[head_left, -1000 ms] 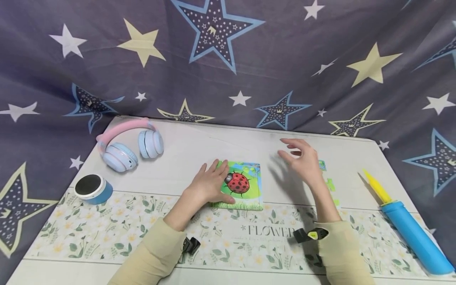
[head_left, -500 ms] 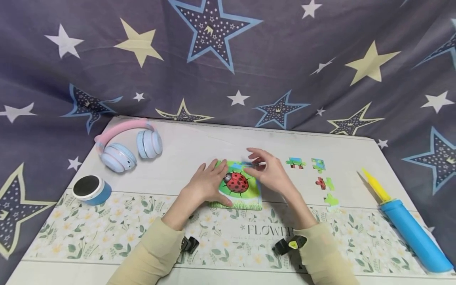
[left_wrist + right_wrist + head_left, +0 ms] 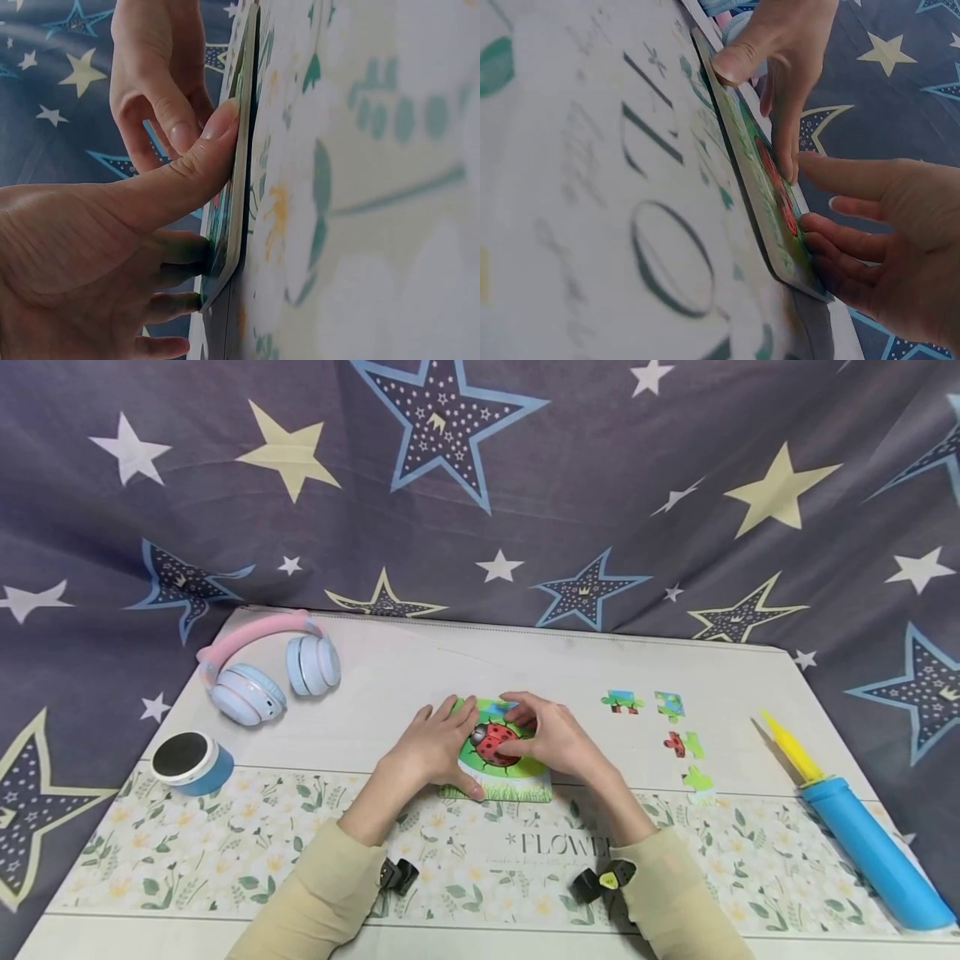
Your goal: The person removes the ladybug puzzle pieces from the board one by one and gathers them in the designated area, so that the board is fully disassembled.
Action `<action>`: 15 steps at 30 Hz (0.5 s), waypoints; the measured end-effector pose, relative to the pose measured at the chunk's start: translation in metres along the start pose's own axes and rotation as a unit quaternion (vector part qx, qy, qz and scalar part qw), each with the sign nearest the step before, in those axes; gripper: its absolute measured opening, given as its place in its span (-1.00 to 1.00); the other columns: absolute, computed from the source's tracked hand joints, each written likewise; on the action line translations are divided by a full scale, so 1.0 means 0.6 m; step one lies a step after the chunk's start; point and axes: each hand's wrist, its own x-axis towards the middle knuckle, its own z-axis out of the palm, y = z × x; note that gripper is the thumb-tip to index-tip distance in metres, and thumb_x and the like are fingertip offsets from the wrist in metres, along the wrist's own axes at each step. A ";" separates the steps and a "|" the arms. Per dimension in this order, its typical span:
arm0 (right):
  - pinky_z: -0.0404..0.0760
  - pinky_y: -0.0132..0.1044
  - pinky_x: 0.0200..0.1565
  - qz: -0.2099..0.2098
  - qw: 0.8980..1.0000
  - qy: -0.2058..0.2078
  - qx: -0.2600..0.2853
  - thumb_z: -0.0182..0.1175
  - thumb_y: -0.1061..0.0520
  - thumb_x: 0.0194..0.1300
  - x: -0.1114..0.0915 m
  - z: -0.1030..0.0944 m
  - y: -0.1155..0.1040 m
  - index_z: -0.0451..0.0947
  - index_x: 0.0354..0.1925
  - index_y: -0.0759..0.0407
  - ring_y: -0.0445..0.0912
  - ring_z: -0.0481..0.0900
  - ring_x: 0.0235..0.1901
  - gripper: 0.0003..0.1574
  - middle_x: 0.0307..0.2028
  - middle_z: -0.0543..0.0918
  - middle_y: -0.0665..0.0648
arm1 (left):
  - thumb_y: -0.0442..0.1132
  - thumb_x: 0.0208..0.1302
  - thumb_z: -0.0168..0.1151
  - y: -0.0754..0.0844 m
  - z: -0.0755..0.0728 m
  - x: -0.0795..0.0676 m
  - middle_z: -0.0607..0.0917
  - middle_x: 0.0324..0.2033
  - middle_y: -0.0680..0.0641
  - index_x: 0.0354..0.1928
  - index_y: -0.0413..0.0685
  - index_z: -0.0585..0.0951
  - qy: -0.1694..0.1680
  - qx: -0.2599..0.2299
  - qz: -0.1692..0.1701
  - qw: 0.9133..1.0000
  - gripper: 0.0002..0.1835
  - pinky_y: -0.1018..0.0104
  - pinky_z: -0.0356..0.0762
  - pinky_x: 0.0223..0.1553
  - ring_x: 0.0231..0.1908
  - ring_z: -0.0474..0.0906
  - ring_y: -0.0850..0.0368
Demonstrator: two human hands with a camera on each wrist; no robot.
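Observation:
A square ladybug puzzle board [image 3: 510, 792] lies on the table in front of me. My left hand [image 3: 431, 747] rests on its left side, fingers spread and thumb at the near edge. Over the right half reaches my right hand [image 3: 558, 739], its bent fingertips on the picture and its thumb apart from them, over the red ladybug [image 3: 489, 745]. From the right wrist view, those fingers touch the board's surface and nothing shows between them and the thumb. Part of the picture's upper right is hidden by this hand.
Several loose jigsaw pieces [image 3: 622, 702] lie right of the board. Pink and blue headphones [image 3: 247, 693] and a round blue-and-white speaker-like cylinder [image 3: 192, 764] stand on the left. At far right lies a blue hand pump [image 3: 873, 852] with a yellow nozzle. A starry curtain [image 3: 600, 510] hangs behind.
My right hand has moved left from near the loose pieces onto the board, first at its upper right, then closer to the ladybug. The left hand stays on the board.

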 end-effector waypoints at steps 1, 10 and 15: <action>0.70 -0.02 0.15 0.000 1.000 -0.004 -0.006 0.56 0.07 0.16 0.000 0.001 -0.001 0.44 0.43 0.13 0.03 0.72 0.05 -0.08 0.03 0.76 0.15 | 0.34 -0.11 0.60 0.000 0.000 0.000 -0.05 0.67 -0.14 0.64 -0.16 0.03 0.001 0.000 -0.001 1.000 0.41 -0.22 -0.13 0.64 0.67 -0.19 -0.19; 0.71 -0.08 0.00 -0.003 0.998 -0.012 -0.062 0.62 0.04 0.06 -0.002 0.009 -0.014 0.63 0.25 0.16 -0.08 0.74 -0.14 -0.22 -0.13 0.80 0.09 | 0.31 -0.11 0.61 0.002 0.001 -0.001 -0.04 0.67 -0.15 0.63 -0.17 0.05 0.007 -0.002 0.001 1.000 0.40 -0.24 -0.11 0.64 0.66 -0.17 -0.20; 0.69 -0.18 -0.11 -0.003 0.998 -0.009 -0.067 0.63 0.02 0.05 -0.001 0.013 -0.018 0.70 0.16 0.15 -0.14 0.71 -0.23 -0.31 -0.18 0.81 0.06 | 0.31 -0.10 0.61 0.002 0.001 -0.001 -0.05 0.67 -0.14 0.64 -0.16 0.04 0.006 -0.001 -0.002 1.000 0.40 -0.23 -0.11 0.64 0.66 -0.18 -0.20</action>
